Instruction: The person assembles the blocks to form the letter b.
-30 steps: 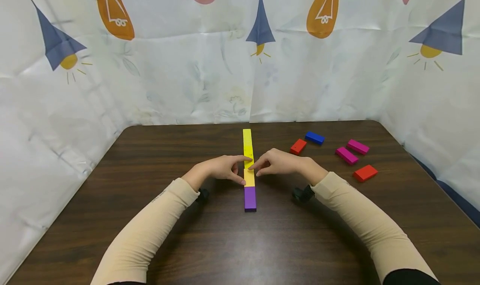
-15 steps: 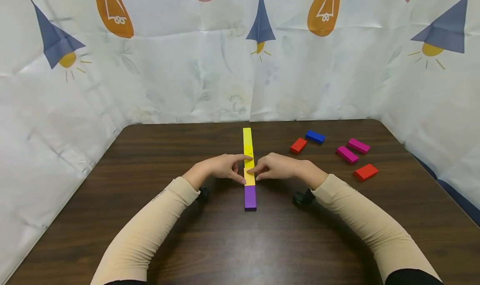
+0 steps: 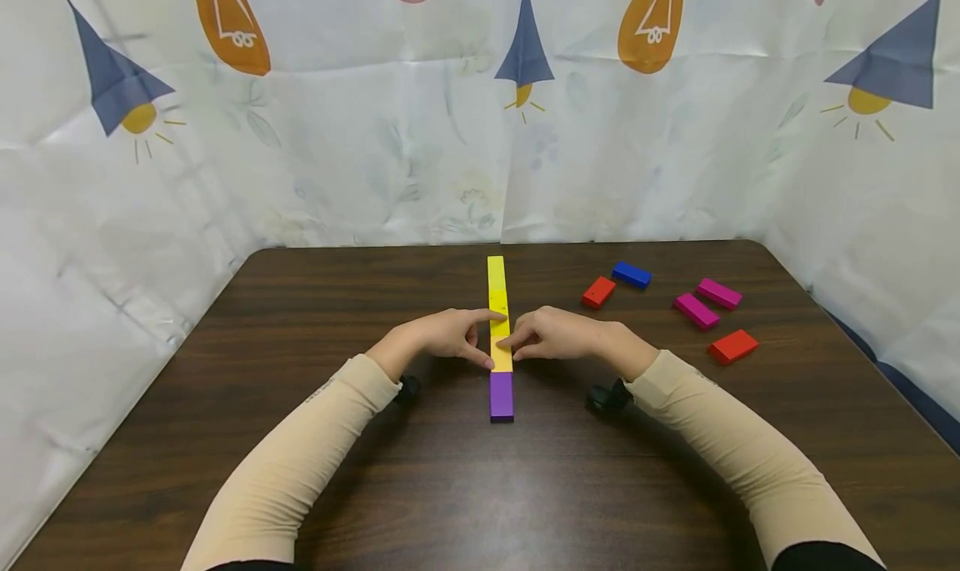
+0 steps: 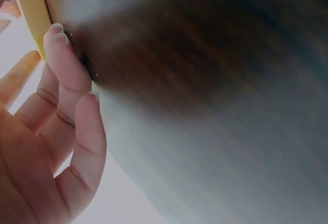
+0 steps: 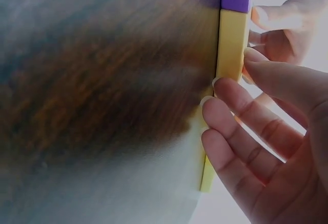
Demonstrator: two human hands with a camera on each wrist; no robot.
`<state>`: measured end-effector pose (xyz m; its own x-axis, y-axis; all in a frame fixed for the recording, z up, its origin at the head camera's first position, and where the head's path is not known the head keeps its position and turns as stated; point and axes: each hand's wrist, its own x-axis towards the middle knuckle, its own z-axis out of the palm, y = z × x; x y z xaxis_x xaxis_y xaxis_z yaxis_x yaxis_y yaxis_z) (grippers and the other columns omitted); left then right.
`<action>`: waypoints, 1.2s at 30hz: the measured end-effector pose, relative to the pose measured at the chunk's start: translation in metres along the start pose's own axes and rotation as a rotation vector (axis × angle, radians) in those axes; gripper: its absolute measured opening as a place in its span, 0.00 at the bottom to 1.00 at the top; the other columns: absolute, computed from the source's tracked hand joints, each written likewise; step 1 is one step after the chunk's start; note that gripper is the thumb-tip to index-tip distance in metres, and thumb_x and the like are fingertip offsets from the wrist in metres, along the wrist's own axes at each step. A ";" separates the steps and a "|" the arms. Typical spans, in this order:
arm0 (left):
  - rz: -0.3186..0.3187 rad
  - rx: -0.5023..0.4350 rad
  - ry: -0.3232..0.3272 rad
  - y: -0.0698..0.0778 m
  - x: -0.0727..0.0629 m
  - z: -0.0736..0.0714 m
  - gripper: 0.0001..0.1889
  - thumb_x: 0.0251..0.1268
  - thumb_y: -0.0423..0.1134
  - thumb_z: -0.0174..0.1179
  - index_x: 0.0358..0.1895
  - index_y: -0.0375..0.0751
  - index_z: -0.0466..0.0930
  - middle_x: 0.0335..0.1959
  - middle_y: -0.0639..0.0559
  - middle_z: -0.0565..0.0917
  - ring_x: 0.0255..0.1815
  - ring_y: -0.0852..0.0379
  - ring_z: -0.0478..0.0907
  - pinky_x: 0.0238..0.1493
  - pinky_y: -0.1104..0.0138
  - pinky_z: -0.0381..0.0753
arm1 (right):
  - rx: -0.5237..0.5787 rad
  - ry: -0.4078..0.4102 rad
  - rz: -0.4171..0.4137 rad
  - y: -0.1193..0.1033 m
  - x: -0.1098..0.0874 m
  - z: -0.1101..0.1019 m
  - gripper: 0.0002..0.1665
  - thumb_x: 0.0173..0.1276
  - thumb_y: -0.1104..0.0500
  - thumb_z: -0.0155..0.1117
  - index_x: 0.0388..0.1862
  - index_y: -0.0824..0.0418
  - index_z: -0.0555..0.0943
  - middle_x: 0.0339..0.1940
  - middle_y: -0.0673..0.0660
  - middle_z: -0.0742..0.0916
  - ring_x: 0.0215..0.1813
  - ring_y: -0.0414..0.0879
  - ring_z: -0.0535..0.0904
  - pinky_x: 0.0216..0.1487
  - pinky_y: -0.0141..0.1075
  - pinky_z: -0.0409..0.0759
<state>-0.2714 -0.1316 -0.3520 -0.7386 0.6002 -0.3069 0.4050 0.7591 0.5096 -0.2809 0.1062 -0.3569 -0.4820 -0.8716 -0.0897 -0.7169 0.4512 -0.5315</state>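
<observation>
A straight row of blocks runs away from the person at mid-table. Purple block (image 3: 502, 396) is nearest, then an amber-yellow block (image 3: 502, 359), with brighter yellow blocks (image 3: 497, 275) beyond. From the left side, my left hand (image 3: 448, 334) reaches over the row with its index finger, its thumb low against the amber block's edge. On the other side my right hand (image 3: 564, 334) lays one finger over the amber block's top. In the right wrist view, several right fingertips (image 5: 215, 114) rest against the row's side where it meets the table.
Loose blocks lie at the back right of the dark wooden table (image 3: 337, 279): a blue block (image 3: 632, 274), a red block (image 3: 598, 293), two magenta blocks (image 3: 696, 311) and another red block (image 3: 732, 347). A printed curtain (image 3: 375, 154) hangs behind.
My right hand has slid slightly toward the person along the row. The amber block now sits more in line with the yellow ones. My left hand stays nearly still.
</observation>
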 end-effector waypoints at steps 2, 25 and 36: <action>-0.002 0.000 0.000 -0.001 0.001 0.000 0.42 0.63 0.47 0.74 0.78 0.45 0.64 0.31 0.51 0.78 0.31 0.57 0.73 0.35 0.67 0.71 | -0.009 0.004 -0.004 -0.001 -0.002 0.000 0.22 0.73 0.61 0.69 0.64 0.62 0.83 0.47 0.50 0.87 0.42 0.39 0.77 0.47 0.31 0.78; -0.025 0.075 0.007 0.004 -0.001 0.007 0.56 0.46 0.45 0.84 0.80 0.49 0.60 0.31 0.51 0.78 0.32 0.57 0.73 0.34 0.67 0.72 | -0.073 0.300 0.149 0.040 -0.053 -0.030 0.21 0.73 0.63 0.67 0.63 0.65 0.83 0.51 0.60 0.88 0.37 0.44 0.78 0.43 0.41 0.79; -0.040 0.169 0.010 0.012 -0.001 0.010 0.60 0.45 0.51 0.84 0.82 0.51 0.54 0.30 0.49 0.75 0.31 0.57 0.70 0.34 0.66 0.70 | -0.059 0.356 0.370 0.072 -0.062 -0.033 0.20 0.75 0.64 0.65 0.64 0.64 0.83 0.46 0.59 0.84 0.35 0.47 0.73 0.39 0.40 0.73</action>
<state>-0.2605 -0.1201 -0.3539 -0.7610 0.5668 -0.3157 0.4593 0.8143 0.3550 -0.3189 0.1991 -0.3619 -0.8428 -0.5371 0.0348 -0.4883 0.7359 -0.4691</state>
